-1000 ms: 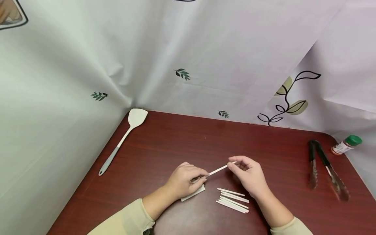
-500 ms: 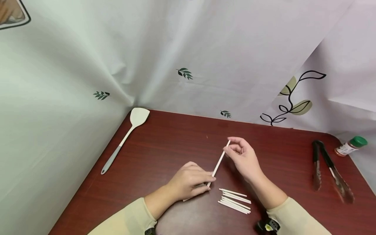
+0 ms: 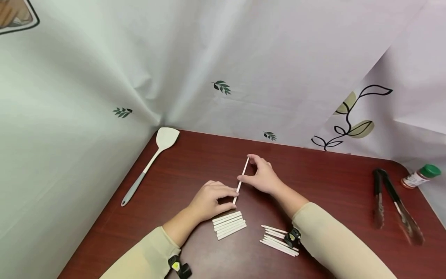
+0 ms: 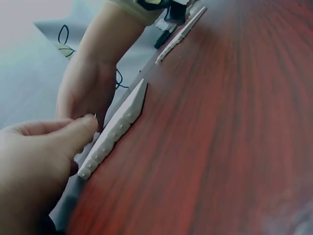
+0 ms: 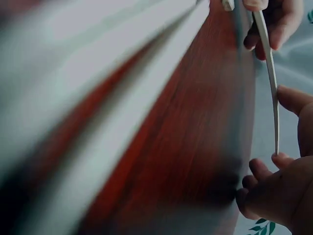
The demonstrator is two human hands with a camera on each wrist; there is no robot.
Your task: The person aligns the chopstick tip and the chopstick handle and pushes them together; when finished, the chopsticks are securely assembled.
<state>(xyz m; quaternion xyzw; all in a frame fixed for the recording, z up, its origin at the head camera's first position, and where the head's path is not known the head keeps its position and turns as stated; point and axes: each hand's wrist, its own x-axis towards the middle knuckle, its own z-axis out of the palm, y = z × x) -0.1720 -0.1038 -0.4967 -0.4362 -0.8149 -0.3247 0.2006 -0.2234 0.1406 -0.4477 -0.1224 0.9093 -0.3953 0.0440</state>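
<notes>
A slim white stick [image 3: 245, 166] slants between both hands in the head view. My left hand [image 3: 209, 200] pinches its near end between thumb and fingers. Higher up, my right hand [image 3: 263, 176] holds it, thumb at mid-length and a fingertip at the far end. The right wrist view shows the same stick [image 5: 274, 93] spanning from one hand to the other. Just below my left hand lies a neat side-by-side row of several white sticks [image 3: 229, 225]. A looser group of white sticks [image 3: 278, 248] lies further right, partly covered by the right wrist's camera.
On the dark red table [image 3: 195, 162], a white spatula [image 3: 153, 159] with a grey handle lies at the left edge. Black-handled tongs [image 3: 397, 205] and a green-capped jar [image 3: 419, 176] are at the right. Patterned cloth [image 3: 261, 77] hangs behind and to the left.
The held stick has turned from a shallow slant to a steep one and moved left. My right hand has come up and left with it; my left hand has moved off the row, uncovering it.
</notes>
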